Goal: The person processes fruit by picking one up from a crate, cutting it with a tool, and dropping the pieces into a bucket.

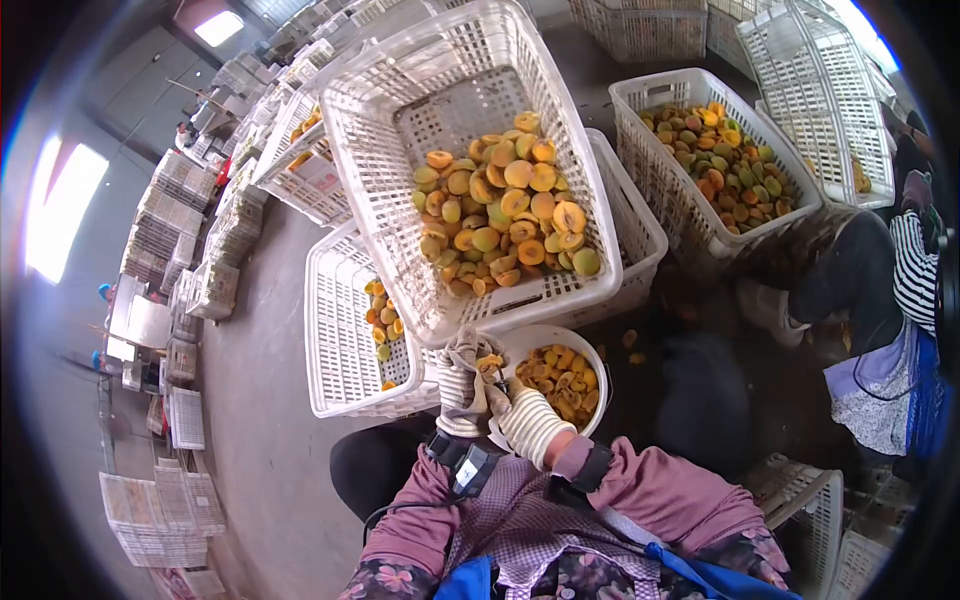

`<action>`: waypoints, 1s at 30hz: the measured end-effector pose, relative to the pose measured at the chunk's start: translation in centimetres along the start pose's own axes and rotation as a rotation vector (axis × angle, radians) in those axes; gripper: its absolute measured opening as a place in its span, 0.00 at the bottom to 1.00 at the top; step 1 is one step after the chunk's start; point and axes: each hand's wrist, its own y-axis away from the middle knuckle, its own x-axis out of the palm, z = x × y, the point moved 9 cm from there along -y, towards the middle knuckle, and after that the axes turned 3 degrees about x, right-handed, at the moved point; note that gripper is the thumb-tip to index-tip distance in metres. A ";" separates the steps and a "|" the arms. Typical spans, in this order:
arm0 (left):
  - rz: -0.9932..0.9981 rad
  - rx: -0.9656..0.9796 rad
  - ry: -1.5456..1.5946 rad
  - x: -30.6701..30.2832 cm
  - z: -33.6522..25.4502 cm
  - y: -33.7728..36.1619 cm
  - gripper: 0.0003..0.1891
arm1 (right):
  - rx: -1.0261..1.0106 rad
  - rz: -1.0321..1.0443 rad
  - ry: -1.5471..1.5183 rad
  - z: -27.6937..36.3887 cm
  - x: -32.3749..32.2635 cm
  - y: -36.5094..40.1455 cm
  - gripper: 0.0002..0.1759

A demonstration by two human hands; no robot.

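Note:
My left hand (460, 385), in a dirty knit glove, is closed around a piece of apricot (489, 362) at the front edge of a tilted white crate (355, 190). Beside it, my right hand (532, 420), in a ribbed white glove, grips a small tool (502, 381) with its tip at the fruit. The tool's kind is too small to make out. Just beyond and to the right of my hands stands a white bucket (602, 400) of cut apricot pieces (560, 380). Apricots (490, 205), whole and halved, lie piled in the tilted crate.
Another white crate (325, 330) with some apricots stands at left, under the tilted one. A fuller crate (655, 95) is at the right. Nearby sits another person (850, 270). Stacked crates (160, 230) line the far left floor. Fruit scraps (632, 345) lie by the bucket.

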 end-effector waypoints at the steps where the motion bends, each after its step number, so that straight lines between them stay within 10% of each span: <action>1: 0.026 0.058 -0.220 -0.3 0.2 -0.2 0.12 | 0.036 0.018 0.086 -0.2 0.0 0.0 0.23; 4: -0.127 -0.285 0.113 -0.9 1.9 0.4 0.12 | 0.014 0.023 0.211 -0.1 -0.1 -0.3 0.22; 7: -0.028 -0.144 0.102 -2.0 3.0 0.6 0.15 | -0.140 0.080 0.221 0.4 1.5 -0.4 0.20; 8: 0.115 0.166 -0.251 -1.4 0.8 0.2 0.16 | 0.004 0.121 -0.002 0.8 1.0 0.3 0.20; 12: -0.222 -0.118 0.261 -3.2 2.6 1.2 0.16 | -0.050 -0.007 0.068 -0.2 1.4 0.0 0.19; 16: -0.071 0.508 -0.462 -1.1 -5.0 2.0 0.12 | -0.167 0.078 -0.031 2.1 1.2 0.8 0.18; 18: -0.212 0.007 0.221 -4.2 1.0 1.5 0.14 | 0.078 0.258 -0.249 2.0 2.0 1.9 0.12; 23: 0.317 -0.157 0.302 0.5 -2.1 1.0 0.19 | -0.231 0.364 -0.005 1.1 4.3 2.2 0.12; 25: 0.309 -0.282 0.440 1.6 -2.2 1.4 0.18 | 0.498 0.676 -0.563 -0.5 5.2 5.1 0.23; 26: 0.152 -0.329 0.484 0.1 -1.6 0.6 0.20 | 0.514 0.722 -0.699 1.1 5.1 6.2 0.21; 27: -0.514 -0.115 0.323 -5.8 -1.0 0.4 0.21 | 0.465 0.678 -0.732 1.5 5.1 6.6 0.22; 30: -0.342 0.128 -0.596 -7.0 -5.0 -2.5 0.15 | 0.538 0.335 -0.866 0.3 3.6 7.1 0.24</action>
